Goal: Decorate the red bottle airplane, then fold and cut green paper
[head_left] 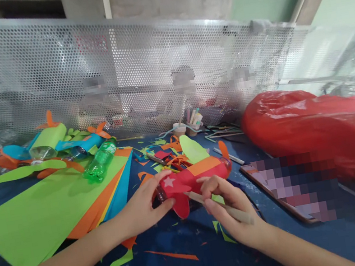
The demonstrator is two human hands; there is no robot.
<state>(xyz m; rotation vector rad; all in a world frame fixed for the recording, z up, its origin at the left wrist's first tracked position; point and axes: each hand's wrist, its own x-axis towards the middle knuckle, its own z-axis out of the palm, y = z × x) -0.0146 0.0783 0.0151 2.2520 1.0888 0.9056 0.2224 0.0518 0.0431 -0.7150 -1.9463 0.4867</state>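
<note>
My left hand (151, 201) grips the left end of a bottle plane (186, 182) wrapped in red and orange paper, with a pale star (169, 181) near that end. An orange propeller (223, 150) stands at the plane's right end. A red paper fin (181, 205) points down toward the table. Held in my right hand (226, 202) is a pale pen (236, 214), its tip touching or very near the red paper beside the fin. My right fingers are closed round the pen.
Coloured sheets (50, 210), a green bottle (101, 160) and other bottle planes (48, 139) lie left. Paper scraps and scissors are behind the plane. A phone (277, 193) and red plastic bag (314, 131) lie right. A perforated metal screen (151, 64) stands behind; people show through it.
</note>
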